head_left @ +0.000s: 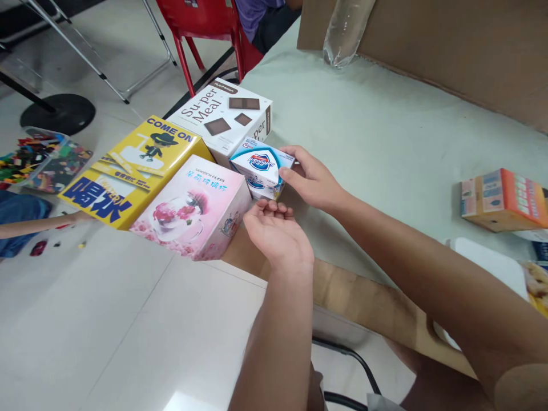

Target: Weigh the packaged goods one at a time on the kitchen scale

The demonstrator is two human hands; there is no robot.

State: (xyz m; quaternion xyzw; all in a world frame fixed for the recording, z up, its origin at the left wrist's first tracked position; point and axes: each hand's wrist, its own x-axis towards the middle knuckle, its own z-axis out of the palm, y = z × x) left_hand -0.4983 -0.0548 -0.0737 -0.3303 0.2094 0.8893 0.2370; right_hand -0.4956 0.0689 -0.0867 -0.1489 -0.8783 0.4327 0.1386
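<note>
My right hand (310,177) has its thumb and fingers closed on the right end of a white and blue soap box (262,161). This box stands against the white Su-per Meal box (222,114) and close to the pink glass-cup box (192,208). A second logo shows low on the soap box's near side; whether that is a separate box I cannot tell. Palm up, my left hand (280,234) lies just in front of the soap box, its fingers slightly curled and nothing in it. A yellow COME ON box (137,168) sits left of the pink one.
An orange box (503,200) and a white tray (492,265) are at the right on the pale green table (385,131). Cardboard (449,51) stands along the back. Another person's arm (43,227) and a bin of toy bricks (55,162) are at the left.
</note>
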